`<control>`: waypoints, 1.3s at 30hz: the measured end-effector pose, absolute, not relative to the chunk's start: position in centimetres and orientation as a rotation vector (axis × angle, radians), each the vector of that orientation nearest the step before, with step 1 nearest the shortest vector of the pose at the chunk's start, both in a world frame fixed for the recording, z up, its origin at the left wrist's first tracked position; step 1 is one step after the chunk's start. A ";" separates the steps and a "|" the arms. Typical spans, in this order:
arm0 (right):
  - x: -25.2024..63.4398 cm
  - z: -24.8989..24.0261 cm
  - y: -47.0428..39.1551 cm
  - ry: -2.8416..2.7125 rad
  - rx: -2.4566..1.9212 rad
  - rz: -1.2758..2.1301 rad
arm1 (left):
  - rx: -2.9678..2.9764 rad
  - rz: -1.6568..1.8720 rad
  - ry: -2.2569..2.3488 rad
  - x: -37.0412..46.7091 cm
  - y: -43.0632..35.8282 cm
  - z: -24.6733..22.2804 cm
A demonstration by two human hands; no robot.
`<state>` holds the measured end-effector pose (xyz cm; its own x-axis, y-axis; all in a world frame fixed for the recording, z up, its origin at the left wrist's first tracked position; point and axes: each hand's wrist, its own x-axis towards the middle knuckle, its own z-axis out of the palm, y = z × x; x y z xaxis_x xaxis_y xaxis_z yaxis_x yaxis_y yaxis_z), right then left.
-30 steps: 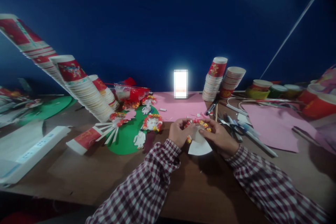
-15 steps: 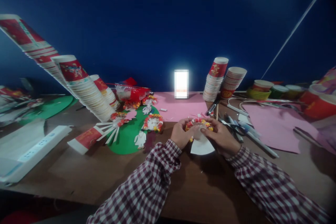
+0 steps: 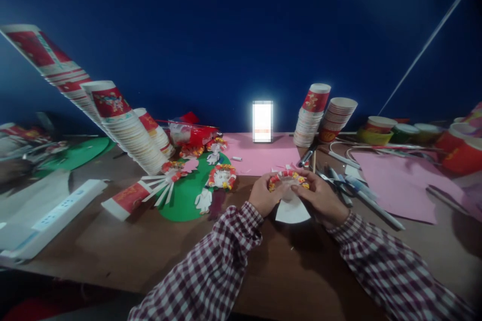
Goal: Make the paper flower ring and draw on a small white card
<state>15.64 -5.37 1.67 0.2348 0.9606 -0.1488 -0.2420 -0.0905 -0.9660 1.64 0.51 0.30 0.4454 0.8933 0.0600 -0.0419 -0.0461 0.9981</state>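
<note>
Between my two hands, over the front of the table, is a paper ring (image 3: 287,174) of folded red, white and yellow strips, like a cut-up paper cup. My left hand (image 3: 265,195) grips its left side with closed fingers. On the other side my right hand (image 3: 324,199) holds it, thumb pressed on the middle. A white fan-shaped paper piece (image 3: 292,211) hangs below the ring; whether it is joined to it I cannot tell. Most of my fingertips are hidden behind the paper. A similar finished ring (image 3: 222,177) lies to the left on green paper (image 3: 176,208).
Tall stacks of paper cups (image 3: 124,125) lean at left, near a cup cut into strips (image 3: 128,198) and a white power strip (image 3: 62,218). Scissors (image 3: 337,180), pens and pink paper (image 3: 395,185) lie right. A bright phone-like rectangle (image 3: 262,121) stands at the back.
The whole view has shifted slightly, so things appear a little further right. Both hands keep their hold on the paper ring, with only small finger movement.
</note>
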 end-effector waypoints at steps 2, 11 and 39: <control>15.6 1.8 -5.4 -0.803 -1.227 1.200 | 1.418 0.914 0.809 1.7 0.5 0.3; 16.1 0.9 -5.1 -0.807 -1.230 1.193 | 1.441 0.913 0.790 1.7 0.4 0.7; 15.9 0.9 -5.3 -0.832 -1.217 1.202 | 1.480 0.918 0.844 1.6 0.4 0.8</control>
